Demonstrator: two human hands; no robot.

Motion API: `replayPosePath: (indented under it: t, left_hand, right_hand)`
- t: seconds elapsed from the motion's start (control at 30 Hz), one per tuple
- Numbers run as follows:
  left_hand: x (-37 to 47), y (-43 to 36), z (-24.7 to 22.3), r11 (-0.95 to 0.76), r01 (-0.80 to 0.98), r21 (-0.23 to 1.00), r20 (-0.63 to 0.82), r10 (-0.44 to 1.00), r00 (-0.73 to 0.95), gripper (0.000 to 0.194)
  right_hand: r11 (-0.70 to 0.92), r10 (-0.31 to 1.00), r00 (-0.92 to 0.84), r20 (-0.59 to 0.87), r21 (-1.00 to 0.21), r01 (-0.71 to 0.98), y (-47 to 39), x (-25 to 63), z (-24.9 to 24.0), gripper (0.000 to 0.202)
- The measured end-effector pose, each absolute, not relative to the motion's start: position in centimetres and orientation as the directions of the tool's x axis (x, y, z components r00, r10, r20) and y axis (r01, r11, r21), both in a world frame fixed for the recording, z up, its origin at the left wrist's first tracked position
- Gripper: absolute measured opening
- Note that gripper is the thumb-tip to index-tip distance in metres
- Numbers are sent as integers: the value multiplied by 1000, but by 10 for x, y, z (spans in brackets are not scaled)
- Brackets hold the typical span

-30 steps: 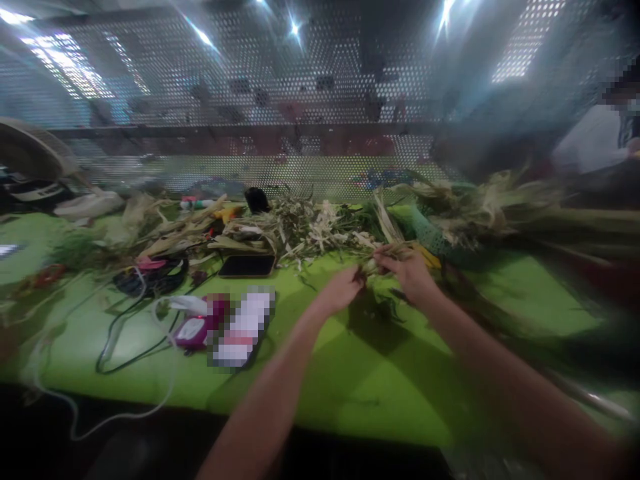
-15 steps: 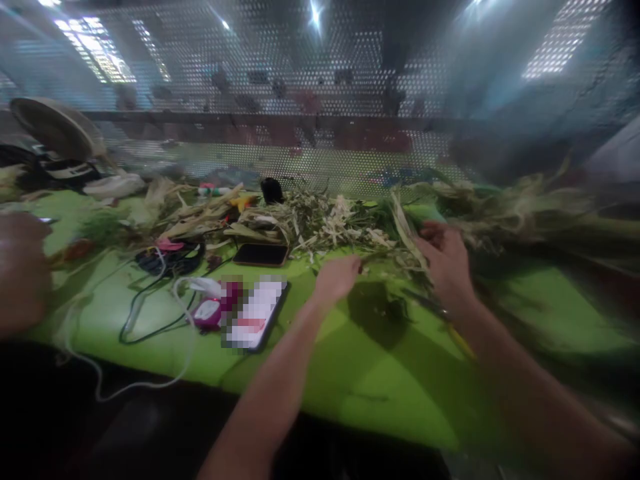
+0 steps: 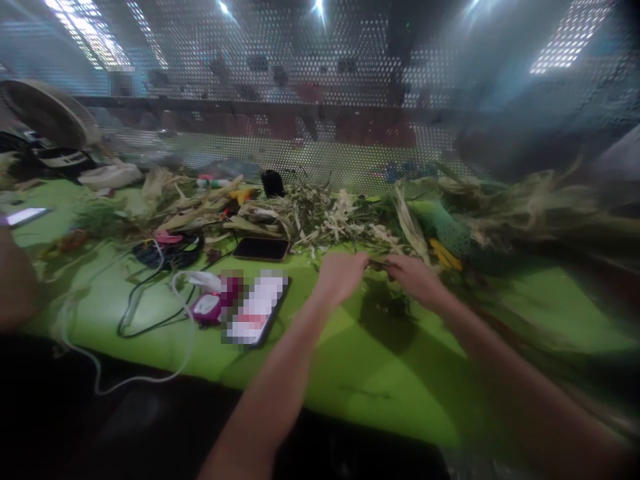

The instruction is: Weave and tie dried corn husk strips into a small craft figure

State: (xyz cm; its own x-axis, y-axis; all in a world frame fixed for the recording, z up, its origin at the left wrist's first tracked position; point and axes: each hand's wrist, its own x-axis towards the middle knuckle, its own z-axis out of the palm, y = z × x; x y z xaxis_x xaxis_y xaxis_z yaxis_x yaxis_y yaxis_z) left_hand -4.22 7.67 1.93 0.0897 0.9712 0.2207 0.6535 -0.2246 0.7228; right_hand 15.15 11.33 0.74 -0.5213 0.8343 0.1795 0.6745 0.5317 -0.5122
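Observation:
My left hand (image 3: 343,275) is closed, its fingertips pinching one end of a thin dry plant strip (image 3: 378,262) low over the green table. The other end is pinched by my right hand (image 3: 414,279), also closed, a short way to the right. Blur hides the strip's exact kind. Just beyond the hands lies a heap of dried husk pieces (image 3: 345,217), with a long pale husk leaf (image 3: 411,223) leaning at its right side. Yellow handles (image 3: 445,255) of a tool lie beyond my right hand; the rest of it cannot be made out.
Left of my arm are a lit phone (image 3: 260,310), a purple box (image 3: 213,305), cables (image 3: 145,337) and a dark phone (image 3: 261,249). A fan (image 3: 50,113) stands far left, near another person's arm (image 3: 15,283). More dry husks (image 3: 530,207) pile up at right. Perforated mesh (image 3: 320,80) closes the back.
My right hand has moved left and down from the pale husk leaf to beside my left hand, where both pinch the strip. The yellow handles now show beyond it. The other person's arm has shifted left.

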Motion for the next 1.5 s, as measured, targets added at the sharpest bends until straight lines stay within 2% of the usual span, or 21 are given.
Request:
replayPosePath:
  t: [0.17,0.27,0.4,0.5,0.53,0.6,0.67,0.73,0.8,0.87,0.93,1.03,1.17,1.5]
  left_hand:
    - [-45,76,25,-277,690,668,307,948,83,20]
    - [-45,77,25,-287,667,688,320,944,76,19]
    - [-45,77,22,-309,653,692,359,931,60,19]
    - [-45,75,27,-339,673,657,453,892,7,17]
    - [-45,74,30,-336,682,649,486,874,-32,22]
    - [-47,72,37,-308,680,665,525,841,-133,44]
    - [-50,73,40,-290,586,757,504,829,-241,68]
    - [-50,76,37,-269,372,889,389,871,-300,81]
    - [-45,78,30,-162,133,978,191,951,-242,77]
    - [-35,79,21,-57,15,998,57,998,-27,63]
    - [-21,77,13,12,-14,1000,-10,990,143,47]
    - [-5,72,7,58,-103,993,-32,970,240,42]
    - [1,69,5,58,-105,993,-28,963,270,42]
    - [-1,72,6,54,-216,975,-21,988,153,37]
  right_hand:
    - [427,855,-504,123,-717,550,104,151,28,38]
    - [327,873,-482,73,-821,469,99,149,35,42]
    - [210,892,-452,-2,-883,419,101,148,32,38]
    - [169,928,-373,21,-914,369,105,148,28,38]
    - [154,946,-322,41,-929,337,105,148,27,38]
    - [112,976,-207,63,-965,236,106,147,26,37]
    - [57,991,-122,47,-995,78,106,145,24,37]
    - [-3,996,-85,7,-993,-116,105,141,20,36]
    - [-59,996,-86,-36,-956,-288,104,137,17,37]
    - [-97,992,-112,-58,-917,-387,102,133,14,37]
    - [-117,988,-145,-60,-898,-424,100,131,13,38]
    - [-136,982,-178,-61,-882,-450,96,130,18,37]
    - [-160,977,-206,-61,-849,-504,93,132,29,35]
    - [-273,954,-250,-168,-831,-485,84,119,12,33]
